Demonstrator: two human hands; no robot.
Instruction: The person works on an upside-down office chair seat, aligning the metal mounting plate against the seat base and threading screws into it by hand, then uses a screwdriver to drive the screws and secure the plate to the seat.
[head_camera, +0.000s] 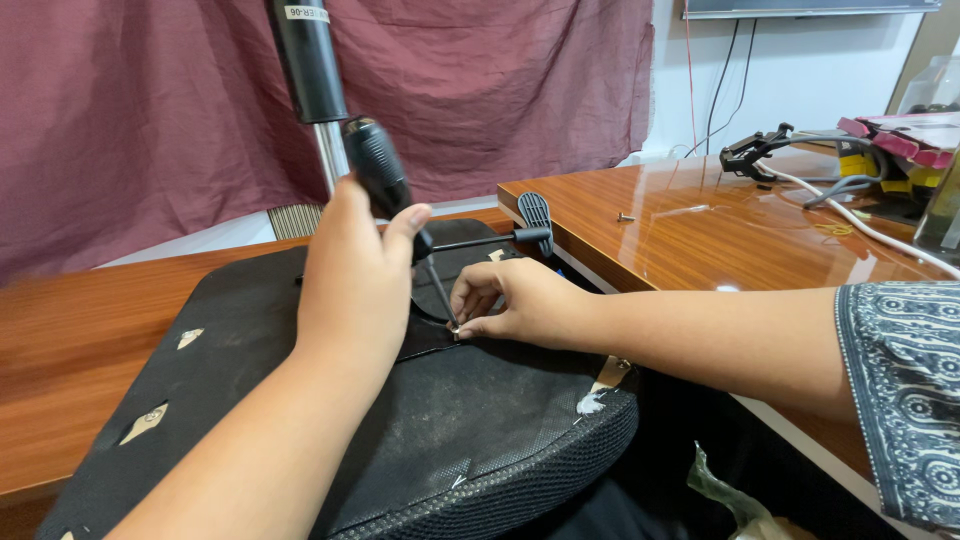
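Both hands: left grip (360, 270) clasps screwdriver (385, 185); right (515, 300) steadies tip.

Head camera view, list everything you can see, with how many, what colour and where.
Chair seat: one, black, upside down across the table, underside up.
Gas cylinder: one, black and silver, standing up from the seat.
Lever: one, black, sticking out right of the cylinder.
Screwdriver: one, black handle, tip down on the seat.
Loose screw: one, on the right table.
Tables: two, brown wood.
Curtain: one, maroon, behind.
Cables: several, far right.
Left hand: grips the screwdriver.
Right hand: fingers at the tip.
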